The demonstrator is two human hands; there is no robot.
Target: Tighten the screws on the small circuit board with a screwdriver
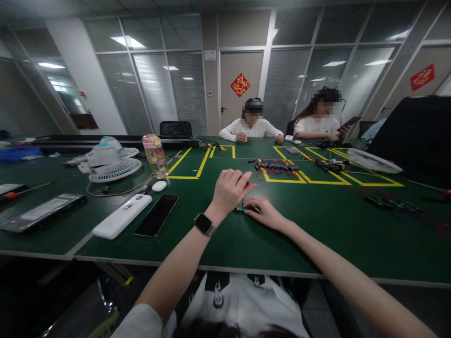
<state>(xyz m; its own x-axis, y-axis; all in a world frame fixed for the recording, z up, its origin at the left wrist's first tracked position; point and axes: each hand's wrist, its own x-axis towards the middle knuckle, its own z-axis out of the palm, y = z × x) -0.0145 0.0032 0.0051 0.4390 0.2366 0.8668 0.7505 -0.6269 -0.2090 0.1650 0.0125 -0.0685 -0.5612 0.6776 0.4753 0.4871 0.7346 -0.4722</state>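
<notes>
My left hand (pixel 229 191), with a watch (pixel 204 224) on its wrist, is closed around the red handle of a screwdriver (pixel 245 180). The tool stands upright, its thin shaft pointing down at a small green circuit board (pixel 239 210) on the table. My right hand (pixel 265 214) rests low beside that board, its fingers closed on a small black part (pixel 252 208) at the board's right end. Whether the tip touches the board is too small to tell. Beyond my hands lies a heap of small boards with red and blue wires (pixel 276 168).
On the left of the green table (pixel 197 249) are a phone (pixel 157 215), a white power bank (pixel 122 216), a white earbud case (pixel 159 186), a pink-lidded bottle (pixel 155 156) and white fans (pixel 112 162). More wired boards (pixel 401 205) lie right. Two people sit opposite.
</notes>
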